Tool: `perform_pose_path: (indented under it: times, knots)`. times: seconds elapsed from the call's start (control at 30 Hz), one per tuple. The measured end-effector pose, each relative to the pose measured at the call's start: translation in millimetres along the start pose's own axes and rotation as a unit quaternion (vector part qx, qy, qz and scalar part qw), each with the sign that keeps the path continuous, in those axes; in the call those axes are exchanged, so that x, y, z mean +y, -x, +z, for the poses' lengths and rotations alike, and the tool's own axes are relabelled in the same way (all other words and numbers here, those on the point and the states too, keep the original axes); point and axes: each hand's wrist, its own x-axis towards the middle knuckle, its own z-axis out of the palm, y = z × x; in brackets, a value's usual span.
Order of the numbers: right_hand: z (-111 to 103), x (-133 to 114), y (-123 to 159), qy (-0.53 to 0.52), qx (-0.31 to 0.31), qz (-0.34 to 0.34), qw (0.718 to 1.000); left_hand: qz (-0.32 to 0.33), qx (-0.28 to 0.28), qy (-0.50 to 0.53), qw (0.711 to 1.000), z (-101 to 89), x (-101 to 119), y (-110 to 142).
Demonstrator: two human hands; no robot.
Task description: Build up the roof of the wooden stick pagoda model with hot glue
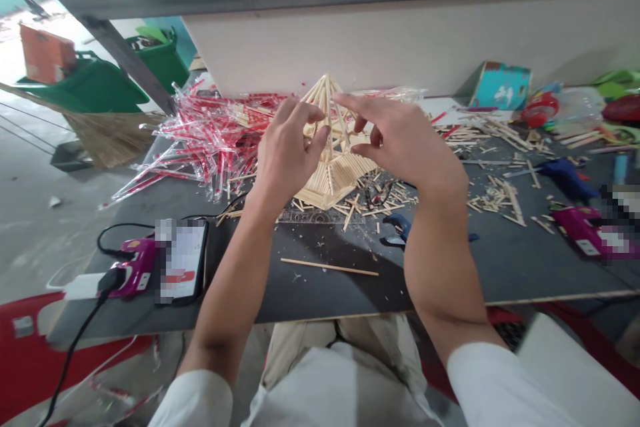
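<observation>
Left hand and right hand, thumb and forefinger parted on each, flank the pale, pointed wooden-stick model at the frame's upper centre; contact is unclear. Below, a thin straight wooden stick lies on the dark grey counter.

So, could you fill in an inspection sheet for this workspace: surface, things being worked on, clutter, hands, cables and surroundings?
Surface: dark grey tabletop, flecked with debris; one long, thin, pale wooden stick lies near its front edge.
Job's things: pale wooden stick model, pointed at the top, with a slatted lower part.
Clutter: heap of clear-and-red plastic wrappers left of the model; short pale stick pieces scattered to the right.
Hands: left hand curled at the model's left; right hand pointing its index finger at the upper sticks; grip unclear.
Cables: black cable plugged into a purple plastic block.
Surroundings: green plastic bins beyond the table's left end.
</observation>
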Motion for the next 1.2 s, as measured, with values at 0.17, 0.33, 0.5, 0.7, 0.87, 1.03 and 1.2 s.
perform_pose_path:
  times: [0.17, 0.33, 0.5, 0.7, 0.87, 1.03, 1.2]
  knots:
    - [3.0, -1.2, -1.0, 0.026, -0.006, -0.012, 1.000, 0.000, -0.001, 0.006, 1.000, 1.0, 0.4, 0.5]
    - [4.4, -0.5, -0.2, 0.022, -0.007, -0.012, 1.000, 0.003, 0.001, 0.011, 1.000, 1.9, -1.6, 0.8]
    - [5.6, 0.0, 0.8, 0.023, -0.007, -0.005, 1.000, 0.003, -0.007, 0.007, 1.000, -0.1, -2.6, -0.2]
    - [5.2, -2.6, 1.0, 0.052, -0.015, 0.014, 0.998, -0.004, -0.021, -0.026, 0.999, -3.1, -1.8, -0.9]
    - [4.7, -3.8, 0.5, 0.069, -0.030, 0.022, 0.997, -0.010, -0.033, -0.049, 0.998, -4.3, 2.2, -0.8]
    - [6.8, -2.1, 0.0, 0.064, -0.026, 0.022, 0.997, -0.006, -0.040, -0.040, 0.998, -4.2, 3.3, -0.4]
    - [8.1, -1.3, -0.9, 0.055, -0.022, 0.014, 0.998, 0.003, -0.048, -0.052, 0.997, -3.9, 1.5, 0.5]
